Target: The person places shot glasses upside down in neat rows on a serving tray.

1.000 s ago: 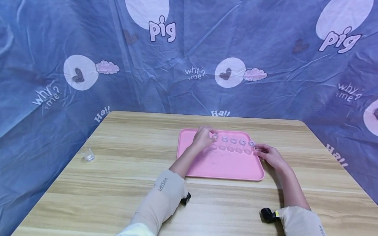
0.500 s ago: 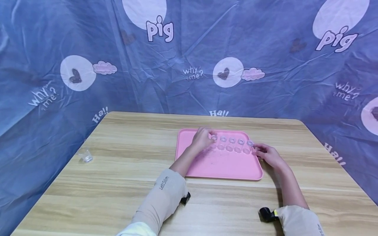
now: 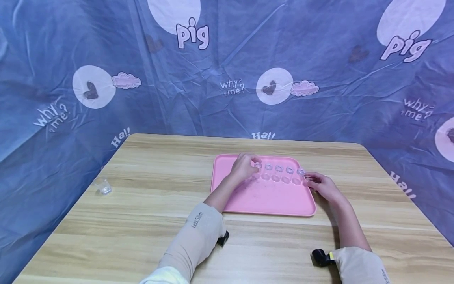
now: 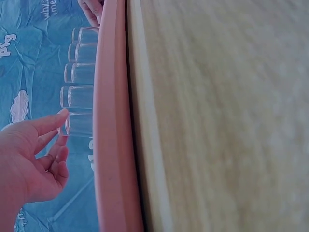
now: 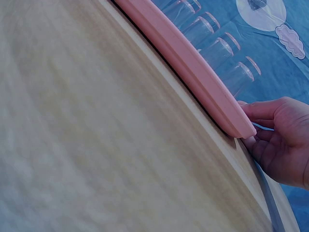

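Note:
Several clear shot glasses stand upside down in a row on the pink tray (image 3: 262,203), thick bases up. My left hand (image 3: 243,167) pinches the leftmost shot glass (image 4: 79,125) near its base between thumb and fingers, as the left wrist view shows. At the row's other end, my right hand (image 3: 324,189) has bent fingers at the tray's right rim, close beside the rightmost shot glass (image 5: 240,78). In the right wrist view its fingertips are partly hidden behind the tray's edge. The middle shot glass (image 3: 279,169) stands between two others, untouched by either hand.
A single clear glass (image 3: 105,187) stands upright near the left edge of the wooden table (image 3: 152,205). Behind the table hangs a blue printed cloth (image 3: 227,110). Black wrist cameras sit under both sleeves, the right one (image 3: 322,258) low over the table.

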Tool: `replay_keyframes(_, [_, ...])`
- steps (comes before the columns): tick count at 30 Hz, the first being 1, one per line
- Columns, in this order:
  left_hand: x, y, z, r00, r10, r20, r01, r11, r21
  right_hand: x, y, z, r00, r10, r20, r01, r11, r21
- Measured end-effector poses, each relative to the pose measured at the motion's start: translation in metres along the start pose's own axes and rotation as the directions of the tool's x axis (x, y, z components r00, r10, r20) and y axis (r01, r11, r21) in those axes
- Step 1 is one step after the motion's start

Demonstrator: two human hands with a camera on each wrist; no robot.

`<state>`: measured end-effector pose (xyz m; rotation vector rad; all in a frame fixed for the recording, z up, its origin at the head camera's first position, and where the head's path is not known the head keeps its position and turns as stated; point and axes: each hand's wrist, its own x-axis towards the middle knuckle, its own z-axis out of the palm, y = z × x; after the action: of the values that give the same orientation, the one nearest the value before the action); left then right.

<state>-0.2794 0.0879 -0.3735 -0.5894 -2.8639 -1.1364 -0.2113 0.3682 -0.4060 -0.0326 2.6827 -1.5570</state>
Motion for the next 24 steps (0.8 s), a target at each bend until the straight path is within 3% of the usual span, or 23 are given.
replay_keyframes(6, [-0.002,-0.001,-0.007,1.0,-0.014,0.017,0.014,1.0,-0.023,0.0,-0.001,0.0,1.0,0.001,0.005,-0.001,1.0,-0.006])
replay_keyframes(10, [-0.005,-0.005,-0.019,1.0,-0.003,-0.006,0.003,0.999,-0.034,-0.001,-0.003,0.001,1.0,0.004,0.007,-0.004,1.0,-0.01])
replay_keyframes(16, [-0.014,-0.021,-0.043,0.996,0.024,-0.083,-0.031,0.996,-0.082,-0.001,-0.003,0.001,1.0,0.005,0.005,-0.005,1.0,-0.021])
replay_keyframes(24, [-0.035,-0.05,-0.084,0.978,-0.037,-0.204,0.007,0.99,-0.142,-0.001,-0.004,0.001,1.0,0.018,0.008,-0.018,0.999,-0.034])
